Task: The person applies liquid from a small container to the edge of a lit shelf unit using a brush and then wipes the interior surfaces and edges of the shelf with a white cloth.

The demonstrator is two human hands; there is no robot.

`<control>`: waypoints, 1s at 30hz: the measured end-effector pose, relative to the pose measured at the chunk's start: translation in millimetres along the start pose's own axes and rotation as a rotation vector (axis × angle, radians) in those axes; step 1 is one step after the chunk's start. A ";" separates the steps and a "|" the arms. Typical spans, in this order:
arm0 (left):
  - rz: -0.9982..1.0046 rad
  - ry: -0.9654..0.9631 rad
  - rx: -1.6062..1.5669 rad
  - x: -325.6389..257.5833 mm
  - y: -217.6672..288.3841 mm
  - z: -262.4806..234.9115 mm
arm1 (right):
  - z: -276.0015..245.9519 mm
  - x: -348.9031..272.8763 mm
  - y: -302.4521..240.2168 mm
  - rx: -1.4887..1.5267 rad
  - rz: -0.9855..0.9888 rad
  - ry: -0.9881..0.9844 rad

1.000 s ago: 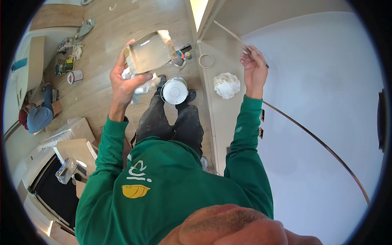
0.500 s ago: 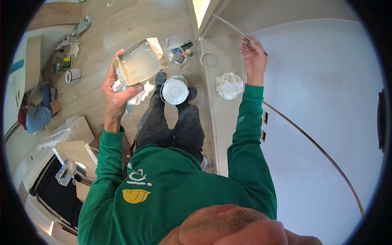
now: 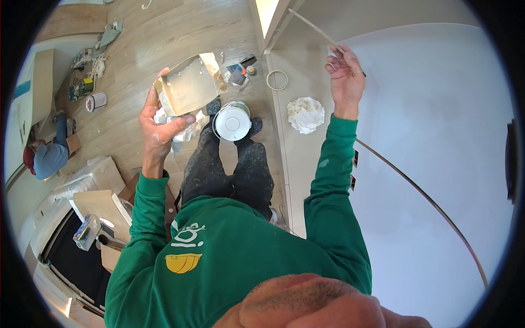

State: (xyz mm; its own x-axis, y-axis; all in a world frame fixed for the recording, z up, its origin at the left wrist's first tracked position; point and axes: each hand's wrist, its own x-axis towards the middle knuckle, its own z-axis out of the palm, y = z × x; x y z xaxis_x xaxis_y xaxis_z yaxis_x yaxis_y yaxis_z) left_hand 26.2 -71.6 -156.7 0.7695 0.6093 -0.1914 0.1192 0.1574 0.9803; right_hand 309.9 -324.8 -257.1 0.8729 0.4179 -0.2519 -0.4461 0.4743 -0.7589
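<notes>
My left hand is closed around a cut-down, shallow carton with a pale, wet-looking inside. Beneath that carton hangs crumpled white paper or cloth, pinched in the same hand. Raised at the upper right, my right hand grips a slim, light-handled paintbrush between thumb and fingers. The brush's far end points up and left, near a pale frame edge; I cannot tell whether it touches.
A lidded white bucket stands between my feet. On the beige ledge to its right lie a roll of tape and a crumpled white wad. Small tools, paint cans and a crouching person are to the left.
My right hand has shifted slightly right, and the brush's far end has moved up and right, away from the frame edge. The carton in my left hand has tilted and shifted only slightly.
</notes>
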 end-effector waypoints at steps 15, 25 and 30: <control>-0.023 0.006 -0.023 -0.9 -9.8 -1.4 | 5.0 -2.8 5.8 -0.038 0.009 0.034; -0.022 -0.019 -0.021 4.5 -21.1 -3.1 | -42.8 19.7 62.0 -0.105 0.113 0.122; -0.030 -0.009 -0.013 5.8 -27.6 -4.4 | -55.4 29.4 85.6 -0.170 0.168 0.163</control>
State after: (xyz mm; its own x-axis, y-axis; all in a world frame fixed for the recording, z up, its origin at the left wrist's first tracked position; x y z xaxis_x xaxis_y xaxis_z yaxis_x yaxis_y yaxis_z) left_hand 24.6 -69.0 -185.1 0.7710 0.5976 -0.2199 0.1340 0.1853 0.9735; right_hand 308.3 -314.8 -362.7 0.8161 0.3431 -0.4651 -0.5594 0.2663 -0.7850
